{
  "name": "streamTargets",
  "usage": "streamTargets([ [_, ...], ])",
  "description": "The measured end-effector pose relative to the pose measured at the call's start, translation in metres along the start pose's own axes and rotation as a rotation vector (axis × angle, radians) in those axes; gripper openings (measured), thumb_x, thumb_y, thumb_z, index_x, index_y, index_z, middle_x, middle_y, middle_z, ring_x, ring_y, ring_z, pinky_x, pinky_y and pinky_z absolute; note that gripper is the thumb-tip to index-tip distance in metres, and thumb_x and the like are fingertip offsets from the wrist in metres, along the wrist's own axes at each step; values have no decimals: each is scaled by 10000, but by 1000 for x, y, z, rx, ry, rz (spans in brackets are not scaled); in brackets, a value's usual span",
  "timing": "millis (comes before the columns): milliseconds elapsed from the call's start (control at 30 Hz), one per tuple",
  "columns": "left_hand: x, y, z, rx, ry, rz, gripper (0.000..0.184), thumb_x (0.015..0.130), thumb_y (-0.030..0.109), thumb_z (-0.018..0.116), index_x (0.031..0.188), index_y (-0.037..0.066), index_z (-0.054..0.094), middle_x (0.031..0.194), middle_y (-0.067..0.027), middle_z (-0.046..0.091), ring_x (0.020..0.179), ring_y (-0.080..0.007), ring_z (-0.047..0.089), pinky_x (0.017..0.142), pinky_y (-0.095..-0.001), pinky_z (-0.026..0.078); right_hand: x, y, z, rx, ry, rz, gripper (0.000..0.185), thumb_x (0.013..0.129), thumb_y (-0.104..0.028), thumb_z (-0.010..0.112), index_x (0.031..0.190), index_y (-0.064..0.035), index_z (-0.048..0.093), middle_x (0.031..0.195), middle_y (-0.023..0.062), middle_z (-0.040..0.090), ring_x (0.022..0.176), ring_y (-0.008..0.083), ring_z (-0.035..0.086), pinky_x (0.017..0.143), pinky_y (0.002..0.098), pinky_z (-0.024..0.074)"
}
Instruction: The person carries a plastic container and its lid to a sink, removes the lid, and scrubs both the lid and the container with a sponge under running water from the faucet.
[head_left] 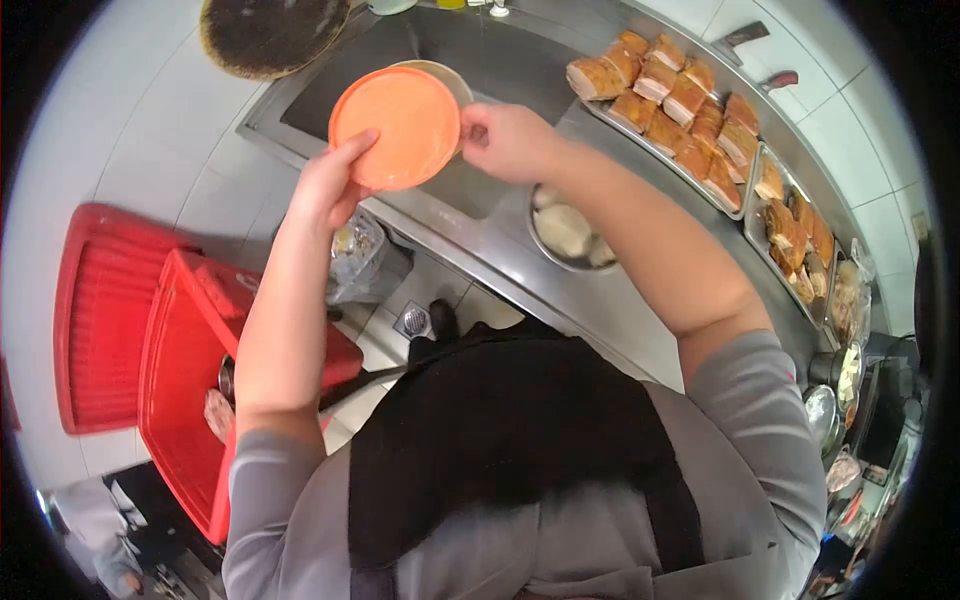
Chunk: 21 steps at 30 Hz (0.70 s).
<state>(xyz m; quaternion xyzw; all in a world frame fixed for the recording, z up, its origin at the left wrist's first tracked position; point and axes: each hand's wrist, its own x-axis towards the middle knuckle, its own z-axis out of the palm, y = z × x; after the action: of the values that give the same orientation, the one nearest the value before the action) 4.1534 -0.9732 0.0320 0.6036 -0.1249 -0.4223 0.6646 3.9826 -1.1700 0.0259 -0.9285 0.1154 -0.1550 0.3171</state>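
My left hand (335, 180) grips a round orange plastic plate (400, 125) above the sink, thumb on its upper face. Part of a beige round dish (440, 78) shows behind the plate. My right hand (510, 140) is closed, with its fingers curled at the right rims of these two; which one it pinches I cannot tell. Below my right forearm, a metal bowl (541, 240) with pale, rounded pieces (565, 230) in it stands on the steel counter (590, 310).
The steel sink (330, 105) lies beneath the plate. Cooked meat slabs (685, 100) fill trays along the back right, near two knives (742, 35). Red plastic crates (110, 320) and a lined bin (355, 260) stand at left. A dark round board (270, 35) leans behind.
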Motion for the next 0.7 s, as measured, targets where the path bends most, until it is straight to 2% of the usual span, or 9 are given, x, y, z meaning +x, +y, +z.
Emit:
streamTargets([
  [133, 143, -14, -33, 101, -128, -254, 522, 877, 302, 704, 1298, 54, 520, 1187, -102, 637, 990, -268, 657, 812, -417, 562, 67, 47, 49, -16, -60, 415, 259, 844, -299, 603, 904, -56, 670, 820, 140, 693, 765, 320, 674, 715, 434, 530],
  [167, 174, -26, -39, 136, -119, -329, 550, 874, 324, 694, 1333, 88, 504, 1253, -103, 595, 1005, -327, 641, 813, -493, 554, 80, 61, 66, 103, -113, 591, 273, 851, -302, 600, 887, -42, 671, 787, 132, 681, 709, 295, 663, 666, 425, 527],
  [200, 203, -44, -46, 191, -120, -387, 563, 866, 352, 697, 1338, 117, 500, 1244, -118, 596, 994, -324, 642, 814, -493, 560, 89, 77, 87, 224, -161, 765, 289, 857, -306, 598, 870, -27, 671, 754, 123, 669, 653, 271, 653, 616, 416, 523],
  [267, 258, -75, -56, 294, -167, -502, 601, 841, 393, 697, 1347, 149, 486, 1254, -134, 569, 964, -336, 632, 809, -505, 567, 92, 124, 136, 314, -161, 872, 307, 887, -318, 589, 877, -21, 664, 728, 116, 645, 596, 243, 627, 522, 406, 491],
  [333, 291, -104, -61, 385, -237, -631, 645, 809, 410, 690, 1352, 141, 467, 1283, -139, 518, 952, -358, 611, 800, -532, 569, 92, 150, 172, 508, -155, 1124, 339, 924, -341, 556, 916, -19, 665, 738, 132, 647, 597, 266, 628, 497, 407, 479],
  [400, 317, -128, -62, 467, -289, -723, 664, 793, 414, 680, 1353, 132, 460, 1316, -143, 482, 984, -368, 592, 804, -559, 562, 94, 160, 190, 418, -238, 1219, 386, 960, -372, 504, 975, -22, 664, 809, 134, 665, 686, 278, 645, 520, 427, 508],
  [500, 351, -163, -65, 595, -344, -792, 659, 793, 424, 668, 1351, 137, 466, 1372, -137, 452, 1070, -378, 556, 836, -597, 535, 102, 133, 176, 324, -439, 1213, 376, 922, -325, 574, 1175, -49, 599, 914, 130, 654, 843, 297, 651, 751, 451, 547],
  [600, 366, -196, -72, 666, -347, -774, 642, 818, 446, 660, 1352, 144, 469, 1416, -121, 428, 1188, -390, 489, 871, -630, 500, 96, 126, 152, -303, -607, 703, 366, 933, -364, 538, 1079, -55, 670, 1037, 210, 686, 938, 366, 668, 781, 485, 547],
  [700, 376, -204, -95, 623, -410, -739, 631, 857, 453, 644, 1377, 147, 458, 1471, -119, 384, 1293, -397, 410, 883, -631, 484, 100, 71, 73, -234, -480, 667, 339, 911, -357, 560, 1094, -95, 675, 1059, 224, 667, 982, 402, 638, 861, 478, 516],
])
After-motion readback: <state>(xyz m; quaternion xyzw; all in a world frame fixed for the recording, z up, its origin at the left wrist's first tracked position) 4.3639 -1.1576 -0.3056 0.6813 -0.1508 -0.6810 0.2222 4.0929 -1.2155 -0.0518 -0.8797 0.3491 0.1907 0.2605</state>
